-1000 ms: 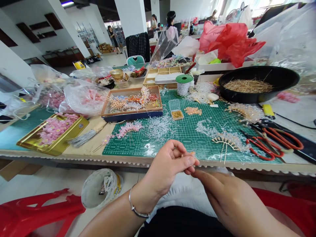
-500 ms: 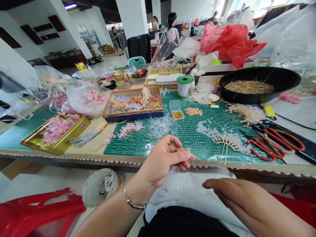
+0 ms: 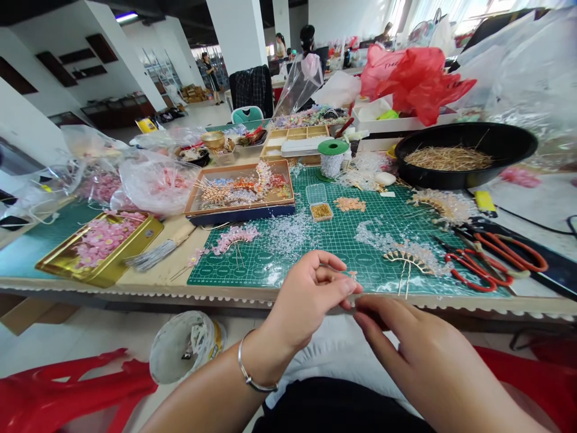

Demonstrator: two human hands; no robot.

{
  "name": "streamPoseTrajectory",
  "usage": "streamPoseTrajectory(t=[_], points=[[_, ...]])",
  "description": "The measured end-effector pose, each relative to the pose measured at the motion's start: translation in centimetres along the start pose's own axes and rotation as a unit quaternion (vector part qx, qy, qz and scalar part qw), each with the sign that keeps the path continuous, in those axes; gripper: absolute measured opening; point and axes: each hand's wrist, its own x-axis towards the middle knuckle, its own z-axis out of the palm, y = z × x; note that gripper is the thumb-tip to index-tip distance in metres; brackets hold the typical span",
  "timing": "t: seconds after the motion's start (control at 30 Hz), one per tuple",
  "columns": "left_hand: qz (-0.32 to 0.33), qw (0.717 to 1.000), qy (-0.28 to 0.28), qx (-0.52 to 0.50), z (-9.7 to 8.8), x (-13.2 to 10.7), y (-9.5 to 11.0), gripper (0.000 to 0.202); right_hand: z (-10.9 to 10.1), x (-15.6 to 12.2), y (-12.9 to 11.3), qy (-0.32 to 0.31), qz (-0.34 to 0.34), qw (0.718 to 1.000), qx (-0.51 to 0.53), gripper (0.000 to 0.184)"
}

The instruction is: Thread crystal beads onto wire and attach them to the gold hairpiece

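Observation:
My left hand (image 3: 311, 300), a bracelet at its wrist, pinches a small piece with a peach tip (image 3: 353, 275) and clear beads, just over the table's front edge. My right hand (image 3: 406, 334) has come up to its right, thumb and forefinger closed together close to the piece's lower end. Whatever lies between those fingertips is too small to make out. Beyond the hands, clear beads (image 3: 291, 236) lie scattered on the green cutting mat (image 3: 270, 273). A pink beaded hair comb (image 3: 234, 239) lies to the left, and a clear beaded comb (image 3: 412, 257) to the right.
Red-handled scissors (image 3: 482, 270) lie at the right, below a black bowl (image 3: 509, 147) of thin gold pins. A small box of gold beads (image 3: 321, 211), peach pieces (image 3: 350, 204) and a green spool (image 3: 332, 147) stand behind. A gold tin (image 3: 148, 237) holds pink flowers.
My right hand has moved up and left to meet the left hand, its fingers closing by the small piece. My left hand has shifted slightly right, still holding it.

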Motion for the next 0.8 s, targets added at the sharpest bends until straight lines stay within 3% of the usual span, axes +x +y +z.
streamPoseTrajectory(t=[0.07,0.13,0.23,0.37,0.5,0.6,0.7,0.8], points=[[0.006,1.0,-0.001,0.011,0.0,0.0,-0.1,0.024,0.2,0.6,0.3,-0.048,0.067,0.992,0.097,0.024],[0.01,0.999,-0.006,0.036,0.0,0.1,-0.2,0.023,0.2,1.2,0.6,-0.097,0.118,0.964,0.217,0.022],[0.021,0.996,-0.011,0.081,-0.2,0.2,-0.2,0.02,0.3,1.5,0.8,-0.133,0.15,0.926,0.319,0.028],[0.014,0.989,-0.047,0.14,-1.0,0.3,-0.1,0.02,0.3,1.3,1.3,-0.144,0.175,0.915,0.333,0.034],[-0.057,0.969,-0.132,0.201,-1.8,0.6,0.2,0.025,-0.3,1.2,1.8,-0.138,0.183,0.926,0.3,0.026],[-0.116,0.95,-0.197,0.211,-2.2,1.0,0.8,0.03,-0.7,1.5,2.0,-0.189,0.152,0.926,0.288,0.025],[-0.152,0.943,-0.236,0.179,-2.3,1.3,1.2,0.034,-0.8,1.5,2.2,-0.232,0.131,0.918,0.293,0.03],[-0.165,0.953,-0.242,0.072,-2.4,1.4,0.9,0.039,-0.7,1.2,2.7,-0.206,0.131,0.913,0.328,0.035]])
